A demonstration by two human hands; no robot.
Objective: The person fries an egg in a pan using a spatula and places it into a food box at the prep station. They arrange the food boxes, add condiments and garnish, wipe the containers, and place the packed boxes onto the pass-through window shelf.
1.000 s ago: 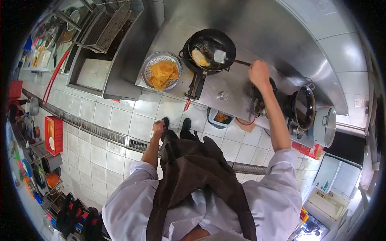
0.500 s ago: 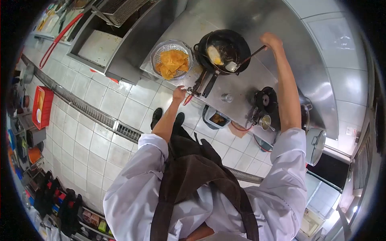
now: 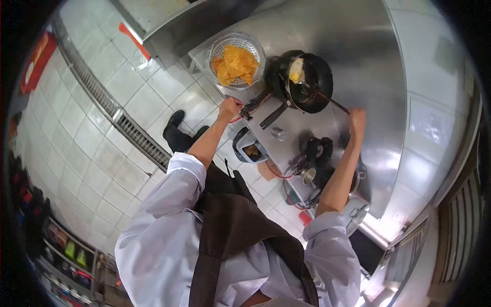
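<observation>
My right hand [image 3: 357,118] is closed round the handle of a spatula [image 3: 335,104], which reaches into a black pan [image 3: 322,77]. An egg [image 3: 296,70] with a yellow yolk lies towards the pan's far side, against the spatula's blade. My left hand [image 3: 230,108] is at the gas fitting [image 3: 247,112] on the counter's front edge, its fingers pressed together; what they hold is too small to make out. The pan's handle [image 3: 273,116] points towards me. Left of the pan, a perforated metal bowl [image 3: 216,47] holds orange-yellow fried pieces [image 3: 236,64].
A small metal cup [image 3: 278,134] stands on the steel counter [image 3: 353,51]. To the right are a second burner [image 3: 318,148], a small pan [image 3: 308,176] and a lidded pot [image 3: 356,212]. A grey container [image 3: 248,146] sits below the counter edge. A drain grate [image 3: 138,134] crosses the floor.
My left hand has risen from beside my body to the gas fitting. The spatula and egg have moved within the pan. The view has turned and shifted right.
</observation>
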